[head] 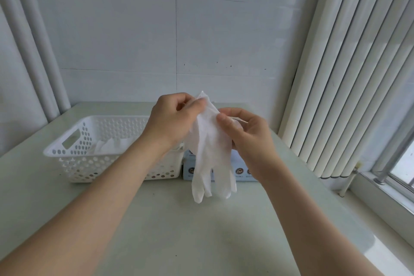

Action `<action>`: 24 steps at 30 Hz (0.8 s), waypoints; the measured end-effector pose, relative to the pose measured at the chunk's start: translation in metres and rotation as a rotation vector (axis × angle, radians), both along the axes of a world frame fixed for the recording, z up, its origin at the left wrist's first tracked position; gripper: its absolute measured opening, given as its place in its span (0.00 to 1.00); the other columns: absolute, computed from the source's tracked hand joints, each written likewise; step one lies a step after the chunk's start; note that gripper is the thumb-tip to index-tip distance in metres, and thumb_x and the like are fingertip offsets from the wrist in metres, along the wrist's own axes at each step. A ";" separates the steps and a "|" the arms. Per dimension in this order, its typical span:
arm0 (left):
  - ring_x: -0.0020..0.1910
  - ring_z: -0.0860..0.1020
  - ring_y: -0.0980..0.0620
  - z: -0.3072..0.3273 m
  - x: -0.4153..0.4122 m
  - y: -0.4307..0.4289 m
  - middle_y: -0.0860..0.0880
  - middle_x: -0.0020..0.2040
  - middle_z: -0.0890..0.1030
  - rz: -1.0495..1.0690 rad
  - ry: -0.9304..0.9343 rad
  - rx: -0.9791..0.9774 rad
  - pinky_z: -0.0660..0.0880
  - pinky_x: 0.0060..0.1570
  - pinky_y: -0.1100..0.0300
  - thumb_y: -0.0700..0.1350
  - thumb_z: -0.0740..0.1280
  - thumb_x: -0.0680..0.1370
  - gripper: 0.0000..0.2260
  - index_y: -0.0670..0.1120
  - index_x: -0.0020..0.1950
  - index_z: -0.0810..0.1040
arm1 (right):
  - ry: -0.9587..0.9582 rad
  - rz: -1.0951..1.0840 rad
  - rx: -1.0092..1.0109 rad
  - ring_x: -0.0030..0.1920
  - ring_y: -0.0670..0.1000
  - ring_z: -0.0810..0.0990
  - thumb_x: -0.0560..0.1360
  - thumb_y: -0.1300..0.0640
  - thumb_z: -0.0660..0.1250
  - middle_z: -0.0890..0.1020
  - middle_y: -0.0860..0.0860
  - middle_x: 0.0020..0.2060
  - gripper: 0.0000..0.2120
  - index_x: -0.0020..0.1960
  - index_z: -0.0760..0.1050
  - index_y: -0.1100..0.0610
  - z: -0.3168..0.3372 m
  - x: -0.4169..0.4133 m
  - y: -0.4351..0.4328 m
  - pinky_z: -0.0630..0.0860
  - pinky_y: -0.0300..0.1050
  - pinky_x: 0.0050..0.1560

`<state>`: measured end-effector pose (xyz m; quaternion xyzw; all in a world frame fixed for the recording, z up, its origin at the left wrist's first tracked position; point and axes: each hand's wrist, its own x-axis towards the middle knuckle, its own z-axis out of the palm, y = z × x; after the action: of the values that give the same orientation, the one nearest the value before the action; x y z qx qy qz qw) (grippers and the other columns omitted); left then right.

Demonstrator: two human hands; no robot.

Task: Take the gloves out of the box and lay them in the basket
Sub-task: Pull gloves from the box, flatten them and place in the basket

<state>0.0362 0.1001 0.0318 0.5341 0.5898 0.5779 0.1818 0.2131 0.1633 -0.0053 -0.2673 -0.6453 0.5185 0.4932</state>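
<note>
Head view: a white glove [210, 152] hangs long axis vertical, cuff up, just right of the basket [116, 117] and in front of the box [243, 172]. The left hand [172, 119], nearer the basket, pinches the cuff top. The right hand [244, 134] pinches its edge, fingers [224, 119] curled. Other gloves [107, 145] lie in the basket, and the surface [170, 231] shows nothing barring the way.

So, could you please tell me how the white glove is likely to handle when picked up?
Probably floppy: the glove hangs limp, fingers down, from where the left hand and right hand pinch its top. Likely very light, since fingertip pinches carry it. It may crumple rather than lie flat.
</note>
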 end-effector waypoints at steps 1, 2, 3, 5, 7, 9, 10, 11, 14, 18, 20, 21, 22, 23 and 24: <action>0.35 0.74 0.52 -0.001 -0.001 0.000 0.46 0.35 0.77 0.023 0.025 0.035 0.71 0.39 0.55 0.55 0.69 0.81 0.19 0.39 0.44 0.80 | -0.030 -0.019 0.036 0.50 0.57 0.89 0.81 0.54 0.74 0.89 0.57 0.48 0.10 0.60 0.85 0.57 0.000 -0.001 -0.001 0.85 0.59 0.53; 0.35 0.75 0.53 -0.001 -0.003 0.001 0.46 0.36 0.79 0.039 0.041 0.066 0.72 0.39 0.55 0.55 0.69 0.81 0.17 0.41 0.44 0.82 | -0.076 -0.043 0.086 0.50 0.56 0.89 0.82 0.53 0.73 0.89 0.55 0.47 0.11 0.61 0.86 0.56 0.000 -0.002 0.000 0.86 0.60 0.52; 0.37 0.77 0.53 0.000 -0.005 0.001 0.45 0.39 0.81 0.041 0.048 0.090 0.73 0.41 0.55 0.54 0.68 0.82 0.14 0.44 0.46 0.83 | -0.124 -0.067 0.137 0.48 0.56 0.89 0.82 0.52 0.73 0.90 0.54 0.46 0.10 0.60 0.87 0.55 0.000 -0.003 -0.001 0.86 0.61 0.50; 0.40 0.78 0.54 0.002 -0.008 0.002 0.46 0.43 0.84 0.024 0.046 0.117 0.75 0.44 0.54 0.52 0.68 0.83 0.11 0.47 0.49 0.83 | -0.207 -0.093 0.182 0.41 0.58 0.87 0.80 0.48 0.75 0.88 0.59 0.41 0.10 0.53 0.88 0.55 -0.001 -0.004 -0.002 0.84 0.66 0.44; 0.40 0.77 0.54 0.002 -0.013 0.003 0.47 0.42 0.82 0.026 0.052 0.122 0.74 0.45 0.55 0.52 0.66 0.84 0.11 0.46 0.50 0.82 | -0.247 -0.068 0.117 0.39 0.60 0.86 0.79 0.48 0.77 0.85 0.65 0.41 0.13 0.47 0.88 0.58 -0.001 -0.004 -0.002 0.84 0.67 0.44; 0.40 0.76 0.54 0.003 -0.019 0.003 0.47 0.42 0.81 0.033 0.049 0.114 0.73 0.45 0.54 0.53 0.66 0.84 0.11 0.47 0.50 0.82 | -0.211 0.011 -0.007 0.45 0.60 0.89 0.79 0.55 0.75 0.88 0.62 0.42 0.09 0.49 0.87 0.62 0.000 -0.002 -0.003 0.86 0.64 0.51; 0.41 0.77 0.52 0.003 -0.023 0.003 0.45 0.43 0.82 0.023 0.027 0.109 0.74 0.45 0.53 0.54 0.67 0.83 0.11 0.48 0.51 0.82 | -0.164 0.049 -0.071 0.47 0.60 0.89 0.80 0.58 0.73 0.89 0.60 0.45 0.08 0.52 0.86 0.63 0.000 -0.002 -0.004 0.86 0.62 0.54; 0.41 0.78 0.50 0.004 -0.026 0.002 0.43 0.45 0.84 0.007 -0.006 0.097 0.75 0.45 0.52 0.54 0.68 0.83 0.10 0.49 0.51 0.82 | -0.107 0.076 -0.129 0.48 0.60 0.89 0.81 0.59 0.70 0.89 0.59 0.48 0.08 0.56 0.84 0.63 0.002 -0.004 -0.004 0.85 0.61 0.56; 0.42 0.83 0.51 0.009 -0.034 -0.002 0.47 0.45 0.87 -0.019 -0.079 0.064 0.78 0.45 0.53 0.52 0.71 0.82 0.08 0.48 0.51 0.84 | 0.006 0.082 -0.239 0.45 0.61 0.87 0.83 0.58 0.66 0.87 0.59 0.48 0.11 0.61 0.78 0.64 0.006 -0.010 -0.004 0.82 0.59 0.50; 0.40 0.84 0.53 0.017 -0.051 -0.009 0.49 0.44 0.88 -0.020 -0.098 0.009 0.79 0.35 0.56 0.49 0.72 0.81 0.06 0.47 0.52 0.83 | -0.116 -0.098 -0.159 0.48 0.62 0.88 0.81 0.52 0.69 0.89 0.56 0.48 0.09 0.57 0.81 0.54 0.010 -0.026 -0.005 0.85 0.62 0.50; 0.39 0.84 0.51 0.019 -0.064 -0.013 0.48 0.45 0.88 -0.007 -0.102 -0.036 0.80 0.33 0.55 0.50 0.72 0.81 0.08 0.46 0.54 0.82 | -0.179 -0.171 -0.080 0.45 0.57 0.88 0.80 0.51 0.69 0.89 0.53 0.44 0.06 0.55 0.81 0.50 0.016 -0.037 -0.003 0.86 0.57 0.46; 0.38 0.84 0.52 0.020 -0.070 -0.014 0.48 0.45 0.88 0.020 -0.103 -0.047 0.81 0.33 0.56 0.50 0.72 0.81 0.08 0.46 0.54 0.82 | -0.208 -0.191 -0.038 0.44 0.55 0.88 0.81 0.50 0.69 0.89 0.52 0.43 0.05 0.54 0.81 0.50 0.020 -0.043 -0.002 0.86 0.54 0.45; 0.37 0.84 0.52 0.021 -0.079 -0.015 0.48 0.45 0.88 0.052 -0.112 -0.050 0.81 0.33 0.57 0.51 0.72 0.81 0.09 0.46 0.53 0.82 | -0.249 -0.205 0.009 0.43 0.54 0.88 0.81 0.50 0.69 0.89 0.51 0.42 0.05 0.54 0.80 0.49 0.024 -0.051 0.001 0.85 0.52 0.43; 0.37 0.84 0.52 0.020 -0.084 -0.016 0.47 0.45 0.87 0.080 -0.119 -0.054 0.80 0.32 0.58 0.51 0.72 0.81 0.09 0.45 0.53 0.82 | -0.292 -0.216 0.052 0.43 0.54 0.87 0.81 0.50 0.69 0.88 0.51 0.42 0.05 0.54 0.80 0.49 0.027 -0.058 0.004 0.85 0.51 0.42; 0.37 0.83 0.51 0.020 -0.093 -0.017 0.46 0.45 0.87 0.108 -0.127 -0.060 0.80 0.32 0.59 0.51 0.72 0.81 0.09 0.45 0.53 0.82 | -0.332 -0.215 0.090 0.42 0.54 0.87 0.81 0.50 0.69 0.88 0.51 0.43 0.05 0.55 0.80 0.49 0.031 -0.068 0.008 0.85 0.52 0.43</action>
<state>-0.0567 0.0832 0.0513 0.4580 0.6222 0.6015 0.2031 0.1453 0.1712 0.0257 -0.3943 -0.7081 0.3824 0.4438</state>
